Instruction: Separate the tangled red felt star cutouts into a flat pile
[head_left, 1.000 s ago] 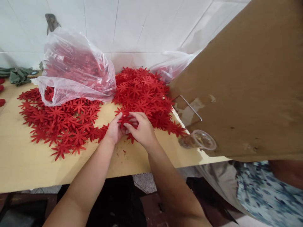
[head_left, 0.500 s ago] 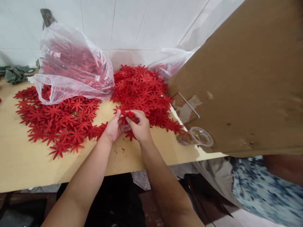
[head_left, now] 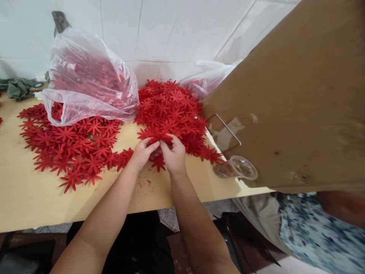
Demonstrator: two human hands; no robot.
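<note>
A red flower-shaped piece (head_left: 159,137) is pinched between both hands, near the front of a heap of red flower pieces (head_left: 168,110). My left hand (head_left: 144,152) grips its left side with thumb and fingers. On its right side, my right hand (head_left: 173,153) is closed the same way, the two thumbs nearly touching. Another heap of red flower pieces (head_left: 71,144) spreads over the table at the left. A single red flower piece (head_left: 158,163) lies just below my hands.
A clear plastic bag (head_left: 91,83) of red pieces rests behind the left heap. At the right stands a large brown board (head_left: 288,99) with a metal handle (head_left: 226,129); a clear plastic cup (head_left: 242,167) lies beside it. A person in patterned clothing (head_left: 322,228) is at the lower right.
The red piece, bunched up before, is now spread flatter between my hands. My right hand has shifted slightly right, and my left hand has turned, its thumb now meeting the piece's near edge.
</note>
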